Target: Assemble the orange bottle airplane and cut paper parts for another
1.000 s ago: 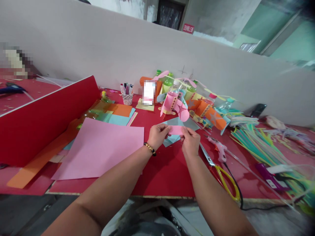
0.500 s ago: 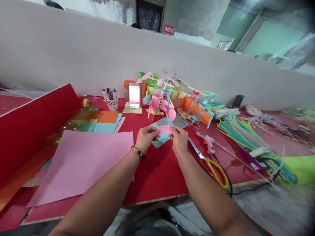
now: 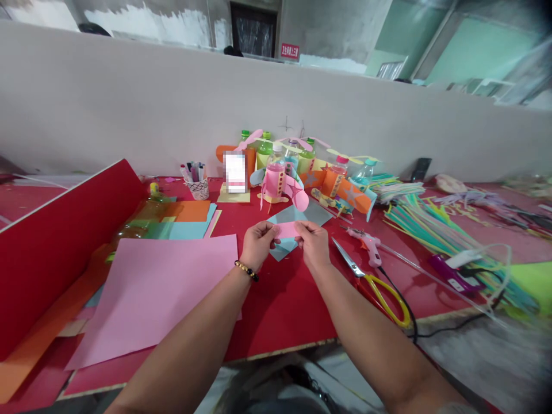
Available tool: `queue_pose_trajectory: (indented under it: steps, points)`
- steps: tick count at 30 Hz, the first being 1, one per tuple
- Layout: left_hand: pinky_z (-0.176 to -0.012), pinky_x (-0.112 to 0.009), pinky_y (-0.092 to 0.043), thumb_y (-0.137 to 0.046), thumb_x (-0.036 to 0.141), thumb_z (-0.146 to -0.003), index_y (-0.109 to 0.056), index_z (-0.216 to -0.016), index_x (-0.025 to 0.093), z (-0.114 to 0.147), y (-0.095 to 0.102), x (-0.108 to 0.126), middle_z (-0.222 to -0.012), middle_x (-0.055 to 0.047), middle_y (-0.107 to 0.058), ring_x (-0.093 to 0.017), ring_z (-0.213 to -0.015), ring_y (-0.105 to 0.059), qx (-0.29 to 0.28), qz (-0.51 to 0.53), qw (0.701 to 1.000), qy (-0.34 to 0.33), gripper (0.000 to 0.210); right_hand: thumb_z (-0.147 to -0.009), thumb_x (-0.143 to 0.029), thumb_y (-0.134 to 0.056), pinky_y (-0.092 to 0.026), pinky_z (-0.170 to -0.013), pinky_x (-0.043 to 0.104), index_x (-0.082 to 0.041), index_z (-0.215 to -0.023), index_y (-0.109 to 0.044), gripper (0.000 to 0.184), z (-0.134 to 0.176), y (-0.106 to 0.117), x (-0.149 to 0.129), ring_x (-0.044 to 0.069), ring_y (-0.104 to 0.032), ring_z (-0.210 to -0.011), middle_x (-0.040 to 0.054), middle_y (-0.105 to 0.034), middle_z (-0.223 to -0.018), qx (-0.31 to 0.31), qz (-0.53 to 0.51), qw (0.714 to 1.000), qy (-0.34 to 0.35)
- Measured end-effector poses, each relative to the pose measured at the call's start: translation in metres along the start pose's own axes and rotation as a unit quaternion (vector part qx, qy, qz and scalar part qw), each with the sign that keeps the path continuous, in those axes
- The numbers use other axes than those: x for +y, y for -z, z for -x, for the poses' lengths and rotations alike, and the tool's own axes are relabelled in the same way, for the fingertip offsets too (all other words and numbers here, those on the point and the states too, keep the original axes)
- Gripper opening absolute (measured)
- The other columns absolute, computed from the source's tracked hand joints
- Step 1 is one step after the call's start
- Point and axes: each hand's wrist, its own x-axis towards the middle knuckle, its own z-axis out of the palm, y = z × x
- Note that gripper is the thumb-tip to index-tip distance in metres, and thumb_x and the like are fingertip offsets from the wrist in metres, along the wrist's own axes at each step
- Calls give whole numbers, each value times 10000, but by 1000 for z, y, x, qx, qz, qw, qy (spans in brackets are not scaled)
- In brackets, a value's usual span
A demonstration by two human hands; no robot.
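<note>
A small strip of pink paper [image 3: 286,230] is stretched level between my two hands above the red table. My left hand [image 3: 259,244], with a beaded bracelet at the wrist, pinches its left end. The right end is pinched by the thumb and fingers of my right hand [image 3: 314,241]. Beneath the strip lie pieces of blue paper [image 3: 282,248]. Right of my right hand are scissors [image 3: 366,282] with yellow handles and a pink glue gun [image 3: 366,244]. A large pink paper sheet [image 3: 164,293] lies to the left, partly under my left forearm.
Bottle helicopters with paper rotors [image 3: 278,178] stand at the back, beside a phone [image 3: 235,172] and a pen cup [image 3: 196,185]. Pipe cleaners [image 3: 431,236] and a purple power strip [image 3: 455,275] lie at right. A red board [image 3: 64,247] rises at left.
The view has shifted slightly, so the table's things sit a little differently in the picture. Both hands keep their pinch on the pink paper strip.
</note>
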Motion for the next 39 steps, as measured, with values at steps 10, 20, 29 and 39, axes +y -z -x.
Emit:
queue_pose_trajectory:
  steps: [10,20,29,39]
  points:
    - [-441,-175,-373,-694,427,-711,-633,-751,152,-1,0,-2,-497,25,-574,-60,-410,-466,4,3,1000,6,285,-681,-412,-713,-264,-382,192,-154,-736,-706,264,1,-1,-1,62,-379,-387,-66,-480,-430,-8,-12,1000,1]
    - [-454,-188,-405,-712,453,-683,-639,-734,156,0,0,-5,-506,26,-574,-80,-438,-516,32,16,999,21,311,-684,-424,-701,-294,-390,194,-161,-739,-720,270,3,-1,-1,73,-422,-411,-55,-506,-469,-11,2,1000,8]
    - [-476,-181,-411,-724,444,-670,-700,-778,144,-6,5,-3,-619,6,-629,-60,-478,-496,63,-17,998,9,319,-699,-423,-697,-309,-413,188,-169,-757,-719,261,0,2,2,76,-444,-456,-47,-529,-522,-7,13,1000,15]
    - [-469,-191,-374,-737,435,-660,-610,-604,150,-7,6,-10,-492,51,-497,-61,-454,-438,35,-14,999,0,317,-676,-412,-710,-316,-413,197,-164,-760,-729,263,2,-2,1,77,-436,-449,-37,-558,-554,-29,21,999,5]
